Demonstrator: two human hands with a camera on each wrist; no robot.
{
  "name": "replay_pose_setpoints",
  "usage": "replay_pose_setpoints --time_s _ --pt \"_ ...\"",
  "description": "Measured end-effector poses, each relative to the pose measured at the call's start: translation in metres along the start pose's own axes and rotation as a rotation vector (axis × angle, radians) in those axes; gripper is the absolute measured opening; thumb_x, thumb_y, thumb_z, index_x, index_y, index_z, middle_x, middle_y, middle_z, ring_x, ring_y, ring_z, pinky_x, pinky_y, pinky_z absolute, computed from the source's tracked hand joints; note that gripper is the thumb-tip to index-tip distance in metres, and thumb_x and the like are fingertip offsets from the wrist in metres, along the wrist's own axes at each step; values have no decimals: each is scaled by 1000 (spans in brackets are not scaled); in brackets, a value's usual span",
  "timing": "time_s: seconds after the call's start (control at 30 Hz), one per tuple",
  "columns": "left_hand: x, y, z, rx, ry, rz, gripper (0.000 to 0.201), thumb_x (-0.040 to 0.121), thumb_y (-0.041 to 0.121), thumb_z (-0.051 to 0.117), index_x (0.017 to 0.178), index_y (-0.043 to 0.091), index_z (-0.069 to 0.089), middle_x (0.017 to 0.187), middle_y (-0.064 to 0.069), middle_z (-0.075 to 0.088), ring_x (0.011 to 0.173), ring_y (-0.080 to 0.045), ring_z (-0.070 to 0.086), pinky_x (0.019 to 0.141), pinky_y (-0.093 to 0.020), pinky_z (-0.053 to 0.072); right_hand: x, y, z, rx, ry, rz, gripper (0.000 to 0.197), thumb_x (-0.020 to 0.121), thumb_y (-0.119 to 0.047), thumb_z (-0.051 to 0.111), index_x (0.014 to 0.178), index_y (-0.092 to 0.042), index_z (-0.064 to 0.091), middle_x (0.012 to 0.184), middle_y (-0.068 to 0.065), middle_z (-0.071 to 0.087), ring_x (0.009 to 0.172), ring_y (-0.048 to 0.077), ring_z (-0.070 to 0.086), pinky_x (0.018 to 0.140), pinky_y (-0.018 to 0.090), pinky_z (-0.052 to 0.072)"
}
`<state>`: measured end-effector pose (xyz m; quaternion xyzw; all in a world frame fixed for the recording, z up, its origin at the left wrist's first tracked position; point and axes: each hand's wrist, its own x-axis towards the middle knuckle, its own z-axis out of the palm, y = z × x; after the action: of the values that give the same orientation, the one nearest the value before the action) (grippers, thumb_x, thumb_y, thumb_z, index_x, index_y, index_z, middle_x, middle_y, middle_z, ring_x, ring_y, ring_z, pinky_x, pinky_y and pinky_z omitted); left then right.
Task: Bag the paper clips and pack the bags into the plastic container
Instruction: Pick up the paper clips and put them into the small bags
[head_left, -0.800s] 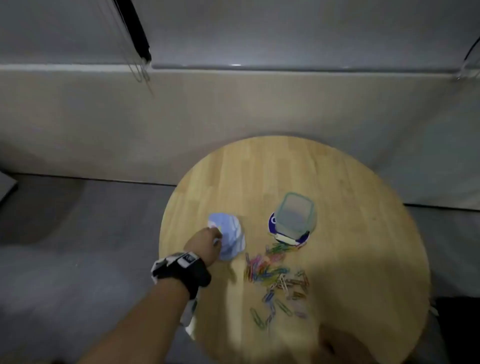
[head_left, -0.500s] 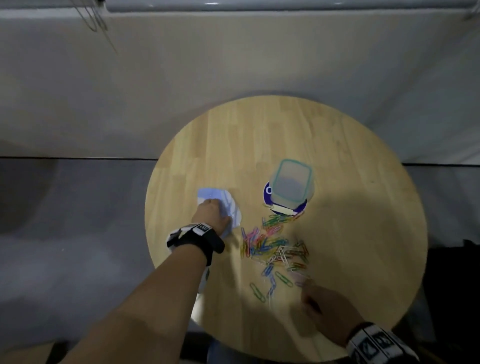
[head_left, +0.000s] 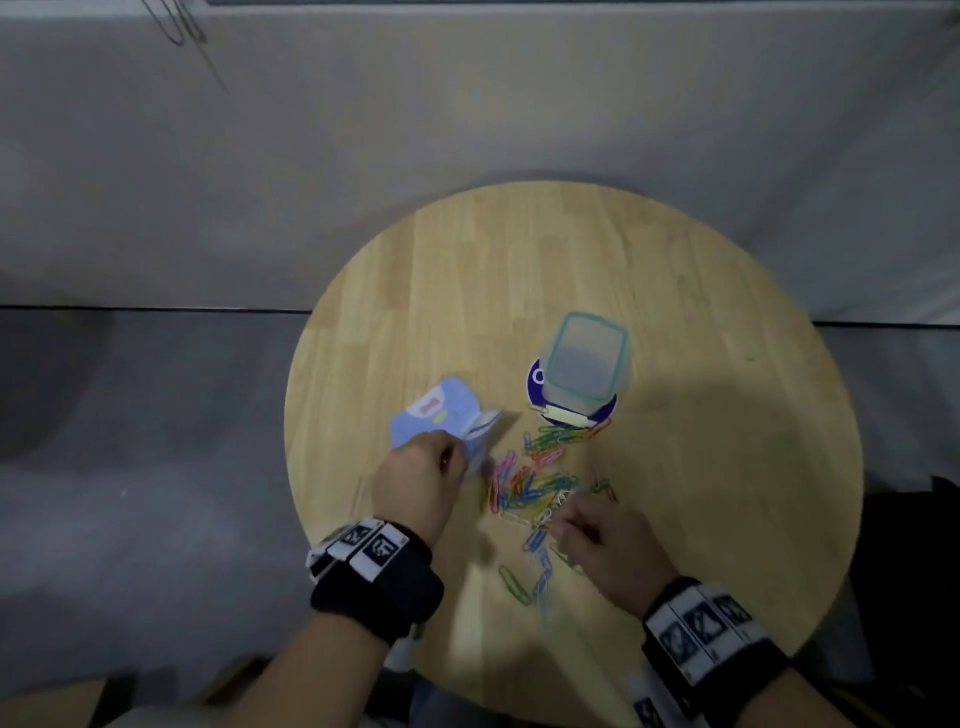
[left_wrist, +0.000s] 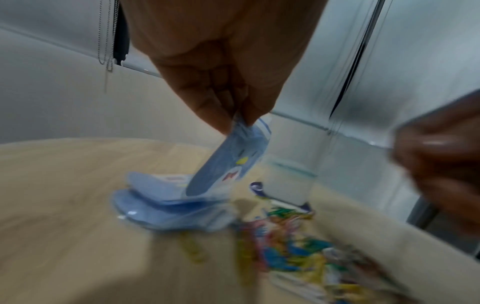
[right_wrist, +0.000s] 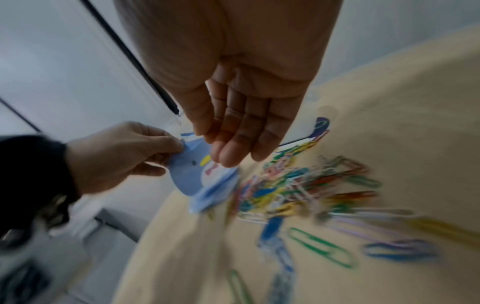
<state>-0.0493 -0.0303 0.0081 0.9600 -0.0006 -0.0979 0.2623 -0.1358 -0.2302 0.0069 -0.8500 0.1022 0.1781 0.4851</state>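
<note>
I see a round light-wood bench from the head view, both hands over its near half.

Left hand: grip pinched on the top edge of a small light-blue plastic bag with a cartoon print. Thumb and forefinger clamp it, per the left wrist view. The bag hangs tilted from the pinch, its lower end meeting a short stack of the same light-blue bags lying flat on the bench. In the head view the held bag sits left of the clips.

Right hand: grip released, fingers straight and close together, pointing down, holding nothing. The right wrist view shows the fingertips just in front of the held bag; I cannot tell whether they touch it. In the head view this hand is at the near-right edge of the clip pile.

Multicoloured paper clips lie loose in a scattered pile at bench centre, all on the wood, between the two hands and trailing toward me. None visible in a bag.

Clear rectangular plastic container with a teal rim stands upright just beyond the pile, on a dark-blue round disc with white markings. Contents unreadable through the blur.

Both wrist views are motion-blurred.
</note>
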Motion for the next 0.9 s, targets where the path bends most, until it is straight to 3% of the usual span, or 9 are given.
replay_pose_setpoints --time_s 0.07,0.17,0.23,0.3,0.43,0.53,0.63,0.73,0.9 --pt "-26 18 3 -104 15 13 15 86 28 63 74 19 68 71 -3 68 66 -25 62 57 -30 43 13 -18 4 219 19 30 18 85 -10 60 68 -11 62 65 9 65 56 14 61 63 38 54" --pt "-55 40 23 -222 -42 32 14 81 34 60 78 25 71 70 3 70 64 -16 63 59 -31 50 24 -28 3 417 70 165 27 80 -28 68 69 -4 64 66 14 68 58 23 67 69 46 58" --pt "-65 49 35 -269 -73 32 18 76 34 56 79 26 72 72 5 72 65 -13 65 62 -33 53 24 -22 -1 445 106 232 34 70 -36 73 67 -4 64 68 18 71 63 34 69 70 49 60" --pt "-71 58 46 -286 -103 36 21 74 36 55 79 26 73 73 6 73 67 -13 66 63 -35 54 17 -13 -10 396 94 240 30 68 -38 72 65 -9 65 67 16 72 66 34 70 71 50 59" --pt "-78 72 54 -314 -167 51 22 76 42 61 87 27 72 75 8 73 70 -5 66 67 -32 55 6 -2 -29 424 -9 265 26 79 -31 67 57 -17 67 53 2 61 53 17 58 71 42 57" --pt "-80 78 53 -353 -170 57 22 81 35 63 100 29 72 82 6 75 74 -4 68 71 -29 55 1 -4 -39 561 -109 297 22 88 -23 61 68 -14 66 57 3 58 47 9 56 65 31 55" --pt "-82 82 50 -391 -151 34 23 83 27 70 106 30 71 85 6 76 74 -1 68 73 -19 53 4 -2 -45 587 -237 284 21 93 -21 52 80 -10 63 62 5 58 49 10 58 63 28 54" --pt "-82 81 47 -466 -161 -7 27 79 21 74 104 32 72 81 7 75 73 2 66 69 -11 49 9 6 -45 551 -328 236 21 94 -22 50 79 -15 64 63 3 62 56 13 63 68 29 55" --pt "-77 70 47 -574 -231 -71 28 76 15 77 97 34 73 77 8 75 73 0 67 70 -9 48 12 16 -37 563 -364 242 24 94 -20 50 76 -19 65 54 -7 65 55 8 67 61 21 54"
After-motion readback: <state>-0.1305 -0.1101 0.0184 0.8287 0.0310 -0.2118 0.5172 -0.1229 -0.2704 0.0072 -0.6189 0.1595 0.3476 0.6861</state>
